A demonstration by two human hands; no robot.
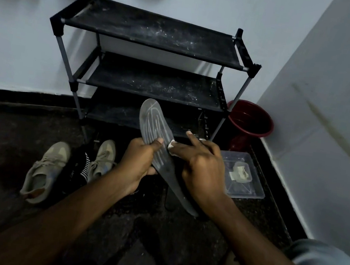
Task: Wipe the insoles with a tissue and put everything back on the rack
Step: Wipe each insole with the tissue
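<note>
Clear tub (258, 194) holds crumpled tissues (239, 174) (red bucket (267, 128) just behind).

Grey insole (155, 125) aslant before the black three-shelf rack (152, 29) — white tissue (171, 147) against its edge.

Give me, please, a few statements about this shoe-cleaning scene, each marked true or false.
1. The left hand grips the insole. True.
2. The right hand holds a tissue against the insole. True.
3. The beige shoes sit on the top shelf of the rack. False: they lie on the floor, left of the hands.
4. The clear box lies left of the shoes. False: it lies on the floor right of the hands, with crumpled scraps inside.
5. The red bucket stands by the right end of the rack. True.
</note>
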